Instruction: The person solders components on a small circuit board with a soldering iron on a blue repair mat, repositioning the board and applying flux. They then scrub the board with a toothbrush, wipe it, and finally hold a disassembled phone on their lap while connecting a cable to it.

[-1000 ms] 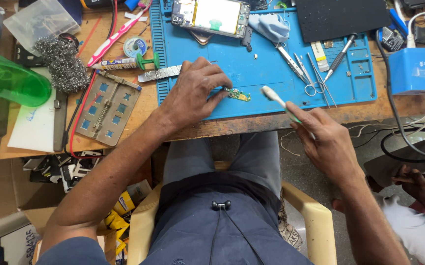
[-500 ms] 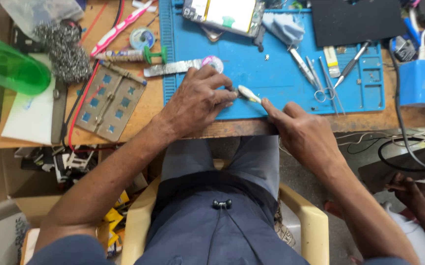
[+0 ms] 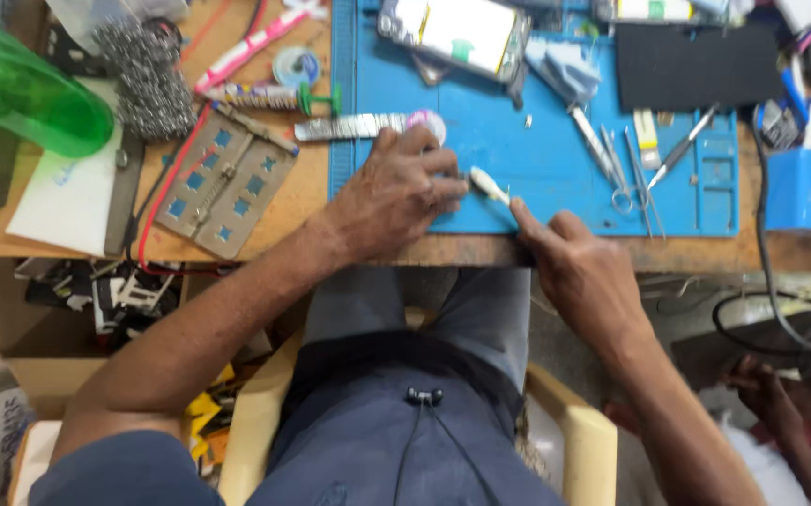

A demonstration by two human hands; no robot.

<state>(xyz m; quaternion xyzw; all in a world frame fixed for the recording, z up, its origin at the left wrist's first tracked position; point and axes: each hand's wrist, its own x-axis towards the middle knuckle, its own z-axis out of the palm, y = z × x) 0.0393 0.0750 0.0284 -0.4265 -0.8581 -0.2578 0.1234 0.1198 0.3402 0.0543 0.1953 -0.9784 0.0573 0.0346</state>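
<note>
My left hand (image 3: 396, 192) rests palm down on the blue work mat (image 3: 536, 159) near its front edge, fingers pressing on a small part that they mostly hide. My right hand (image 3: 579, 267) grips a white brush (image 3: 488, 185) by its handle, and the brush head touches the mat right at my left fingertips. An opened phone (image 3: 452, 33) lies on the mat farther back.
Tweezers and small scissors (image 3: 611, 159) lie on the mat's right side, with a black pad (image 3: 672, 66) behind them. A metal board holder (image 3: 223, 178), steel wool (image 3: 148, 80) and a green bottle (image 3: 21, 94) sit left. A blue box (image 3: 808, 187) stands right. Another person's hand (image 3: 766, 398) is at the lower right.
My right hand has carried the brush leftward and forward until its head meets my left fingertips. My left hand has stayed on the small part.
</note>
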